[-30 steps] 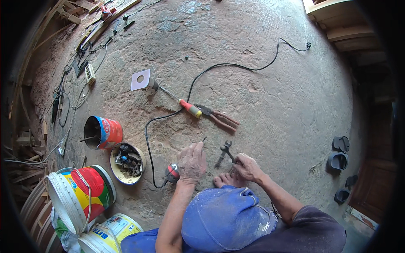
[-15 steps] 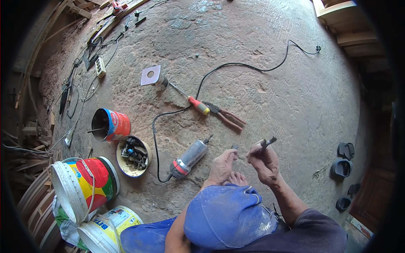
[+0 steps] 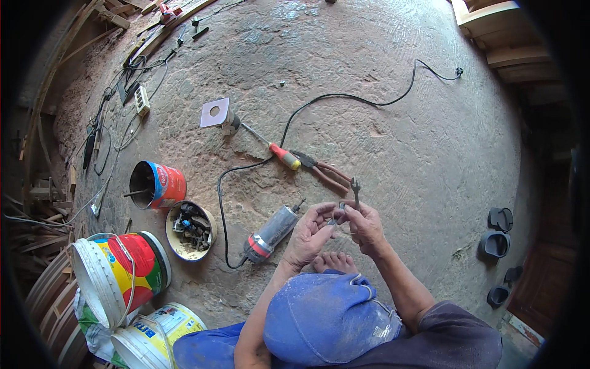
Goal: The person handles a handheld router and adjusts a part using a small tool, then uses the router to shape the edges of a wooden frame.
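Observation:
Both my hands are close together over my bare foot. My left hand (image 3: 307, 238) is closed, its thumb and fingers pinching a small grey piece (image 3: 332, 221) whose kind I cannot make out. In my right hand (image 3: 367, 230) an open-end spanner (image 3: 356, 186) stands with its jaw upward; the fingers hide its lower part, and the fingertips meet near the grey piece. Left of my hands, a silver cylindrical motor unit of a power tool (image 3: 276, 226) lies on the floor, its shaft toward them. Farther off are pliers (image 3: 329, 178) and a red-and-yellow screwdriver (image 3: 284, 157).
A tool base with a pale square plate (image 3: 206, 118) stands beyond the screwdriver. A black cord (image 3: 344, 94) curves across the rough floor. To the left are a tin (image 3: 172, 184), a bowl of small parts (image 3: 209, 243) and paint buckets (image 3: 101, 280). Sandals (image 3: 495, 245) lie at right.
My left hand has lifted up to meet my right hand, bringing the small grey piece. The right hand has moved slightly left, and the spanner's jaw now points upward.

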`<state>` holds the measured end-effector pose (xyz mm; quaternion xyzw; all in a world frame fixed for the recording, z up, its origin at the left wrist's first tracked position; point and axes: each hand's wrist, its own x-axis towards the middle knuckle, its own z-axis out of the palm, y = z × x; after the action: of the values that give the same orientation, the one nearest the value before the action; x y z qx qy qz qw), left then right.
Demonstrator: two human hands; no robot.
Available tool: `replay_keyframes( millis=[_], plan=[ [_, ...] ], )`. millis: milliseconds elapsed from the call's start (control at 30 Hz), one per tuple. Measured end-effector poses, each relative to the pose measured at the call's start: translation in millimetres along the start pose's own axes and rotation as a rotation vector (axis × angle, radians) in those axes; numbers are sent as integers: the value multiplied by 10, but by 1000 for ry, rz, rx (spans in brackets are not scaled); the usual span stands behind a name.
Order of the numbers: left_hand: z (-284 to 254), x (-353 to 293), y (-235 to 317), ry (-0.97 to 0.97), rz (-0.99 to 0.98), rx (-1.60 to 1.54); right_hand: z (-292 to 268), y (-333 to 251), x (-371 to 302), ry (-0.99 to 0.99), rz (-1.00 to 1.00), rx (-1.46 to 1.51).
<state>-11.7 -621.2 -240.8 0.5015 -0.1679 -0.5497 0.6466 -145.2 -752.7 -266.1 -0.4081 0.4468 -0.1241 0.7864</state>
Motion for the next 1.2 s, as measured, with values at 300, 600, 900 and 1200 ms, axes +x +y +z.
replay_keyframes(
  millis=[300, 600, 900, 1200],
  plan=[
    [-595, -12, 111, 320, 136, 324, -79, -56, -133, 74, -264, -55],
    [-909, -179, 34, 322, 24, 1447, 15, 262, -253, 68, -790, -763],
    [-884, -106, 18, 275, -135, 1508, 200, 395, -149, -48, -1006, -833],
    [-1041, -24, 99, 201, -167, 1477, 214, 520, -5, -109, -1081, -887]
  ],
)
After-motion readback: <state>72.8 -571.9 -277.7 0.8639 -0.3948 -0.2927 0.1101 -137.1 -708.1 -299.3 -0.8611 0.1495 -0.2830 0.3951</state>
